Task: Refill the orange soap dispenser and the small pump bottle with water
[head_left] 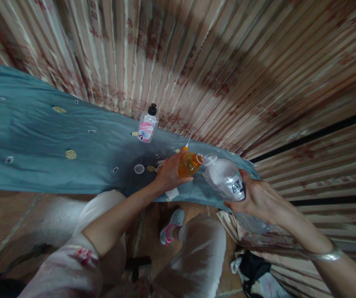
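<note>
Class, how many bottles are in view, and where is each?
3: an orange bottle in the left hand, a clear bottle in the right hand, and a black-capped bottle on the blue cloth. Others may be hidden.

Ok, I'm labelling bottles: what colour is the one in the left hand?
Orange bottle, clearest in the head view.

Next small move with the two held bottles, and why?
I'd probably nudge the orange bottle in the left hand to square its mouth with the clear bottle in the right hand. Both are uncapped and tilted mouth to mouth; I can't tell whether the rims seal, so a drip onto the teal cloth looks possible.
</note>
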Action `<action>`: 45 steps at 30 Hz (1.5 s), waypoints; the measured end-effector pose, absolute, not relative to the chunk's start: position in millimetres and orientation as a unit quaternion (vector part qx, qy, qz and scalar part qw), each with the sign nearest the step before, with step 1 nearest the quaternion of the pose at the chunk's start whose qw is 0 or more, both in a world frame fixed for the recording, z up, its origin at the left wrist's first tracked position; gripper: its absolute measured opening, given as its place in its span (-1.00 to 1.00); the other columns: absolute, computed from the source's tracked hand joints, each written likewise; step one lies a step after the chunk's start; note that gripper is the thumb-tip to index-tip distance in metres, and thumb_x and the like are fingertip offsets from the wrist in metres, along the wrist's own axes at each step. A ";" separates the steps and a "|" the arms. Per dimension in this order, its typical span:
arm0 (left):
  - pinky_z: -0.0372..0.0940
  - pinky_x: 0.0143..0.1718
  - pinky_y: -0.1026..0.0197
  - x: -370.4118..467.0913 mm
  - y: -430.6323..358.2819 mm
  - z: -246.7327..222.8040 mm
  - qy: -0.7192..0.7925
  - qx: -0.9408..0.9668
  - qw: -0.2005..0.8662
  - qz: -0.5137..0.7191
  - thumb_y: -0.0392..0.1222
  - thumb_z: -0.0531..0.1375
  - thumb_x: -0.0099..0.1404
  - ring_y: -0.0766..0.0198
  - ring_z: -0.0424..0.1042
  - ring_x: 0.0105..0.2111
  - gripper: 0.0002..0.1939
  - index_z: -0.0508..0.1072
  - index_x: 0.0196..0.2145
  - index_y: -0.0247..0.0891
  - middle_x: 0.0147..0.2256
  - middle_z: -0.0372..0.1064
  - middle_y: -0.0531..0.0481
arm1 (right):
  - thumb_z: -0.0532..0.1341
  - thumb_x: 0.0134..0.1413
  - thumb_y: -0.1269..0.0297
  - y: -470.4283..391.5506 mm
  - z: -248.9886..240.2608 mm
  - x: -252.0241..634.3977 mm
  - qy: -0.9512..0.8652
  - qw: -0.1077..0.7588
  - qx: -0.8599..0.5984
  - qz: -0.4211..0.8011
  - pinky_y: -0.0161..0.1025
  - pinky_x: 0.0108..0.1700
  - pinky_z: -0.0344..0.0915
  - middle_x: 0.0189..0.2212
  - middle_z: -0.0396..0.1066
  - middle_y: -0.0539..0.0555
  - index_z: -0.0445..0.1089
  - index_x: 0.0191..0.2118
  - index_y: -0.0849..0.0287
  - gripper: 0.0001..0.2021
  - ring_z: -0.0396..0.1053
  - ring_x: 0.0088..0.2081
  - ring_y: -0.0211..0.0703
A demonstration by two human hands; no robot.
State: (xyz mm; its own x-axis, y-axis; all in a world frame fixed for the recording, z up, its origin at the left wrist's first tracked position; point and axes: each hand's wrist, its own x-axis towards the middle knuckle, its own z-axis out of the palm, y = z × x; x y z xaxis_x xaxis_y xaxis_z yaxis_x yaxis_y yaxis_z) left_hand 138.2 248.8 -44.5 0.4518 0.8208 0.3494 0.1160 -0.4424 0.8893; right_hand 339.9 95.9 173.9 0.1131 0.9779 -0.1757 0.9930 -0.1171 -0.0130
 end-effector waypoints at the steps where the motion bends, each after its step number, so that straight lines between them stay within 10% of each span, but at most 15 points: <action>1: 0.23 0.53 -0.46 138.0 248.6 -43.2 0.319 0.739 0.425 0.415 0.00 0.66 0.02 -0.36 0.44 0.43 0.12 0.32 0.46 -0.14 0.42 0.43 -0.34 | 0.33 0.00 -0.02 95.9 173.7 339.8 0.663 0.051 0.744 -0.069 -0.18 -0.48 0.16 -0.58 0.48 -0.04 0.43 0.09 0.16 -0.44 0.48 -0.57 0.05; 45: 0.20 0.54 -0.50 138.2 249.3 -43.8 0.326 0.743 0.424 0.401 0.02 0.66 0.03 -0.38 0.41 0.45 0.16 0.29 0.49 -0.11 0.41 0.44 -0.30 | 0.36 -0.02 -0.01 98.1 176.5 337.3 0.644 0.093 0.757 -0.058 -0.18 -0.44 0.18 -0.56 0.45 -0.04 0.47 0.11 0.18 -0.41 0.51 -0.52 0.04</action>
State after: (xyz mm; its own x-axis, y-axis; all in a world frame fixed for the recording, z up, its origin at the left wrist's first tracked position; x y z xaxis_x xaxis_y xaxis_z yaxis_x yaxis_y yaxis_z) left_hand 138.2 249.3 -43.8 0.4649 0.8258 0.3193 0.1448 -0.4267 0.8927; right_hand 337.3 98.1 176.5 0.1627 0.9646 -0.2077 0.9861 -0.1520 0.0664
